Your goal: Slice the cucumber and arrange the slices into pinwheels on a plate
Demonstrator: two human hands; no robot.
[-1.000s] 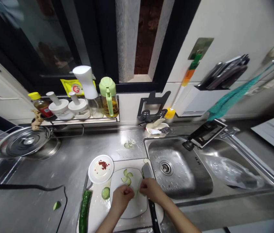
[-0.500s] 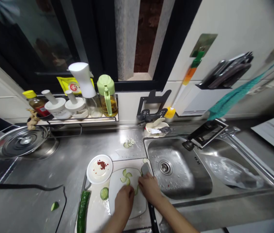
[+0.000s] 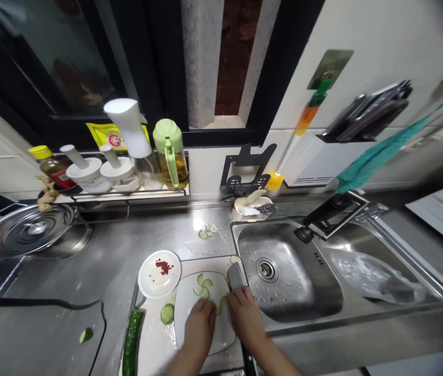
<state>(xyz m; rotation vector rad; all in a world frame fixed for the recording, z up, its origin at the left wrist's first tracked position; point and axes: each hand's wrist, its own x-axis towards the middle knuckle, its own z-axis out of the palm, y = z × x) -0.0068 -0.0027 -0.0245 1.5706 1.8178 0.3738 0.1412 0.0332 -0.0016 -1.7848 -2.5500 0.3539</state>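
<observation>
Curved cucumber slices [image 3: 203,284] form a pinwheel on a white plate [image 3: 184,324], which rests on a cutting board [image 3: 154,339]. My left hand [image 3: 200,325] is over the plate below them, its fingers closed; their tips are hidden. My right hand [image 3: 245,316] is at the plate's right side with bent fingers, and a pale green cucumber slice [image 3: 223,303] shows at its thumb side. Partly beneath that hand lies a knife [image 3: 235,274], blade toward the wall. A cut cucumber [image 3: 132,342] and a cucumber piece [image 3: 167,313] lie left of the plate.
A white dish [image 3: 149,284] with small red bits stands at the board's upper left. The steel sink [image 3: 288,308] borders the board on the right. Behind are thin scraps [image 3: 208,231] and a seasoning rack [image 3: 159,193]. A lidded pan [image 3: 37,230] stands far left.
My right hand has drawn back slightly toward me from the knife blade, and a slice shows by its thumb. My left hand has stayed almost in place over the plate.
</observation>
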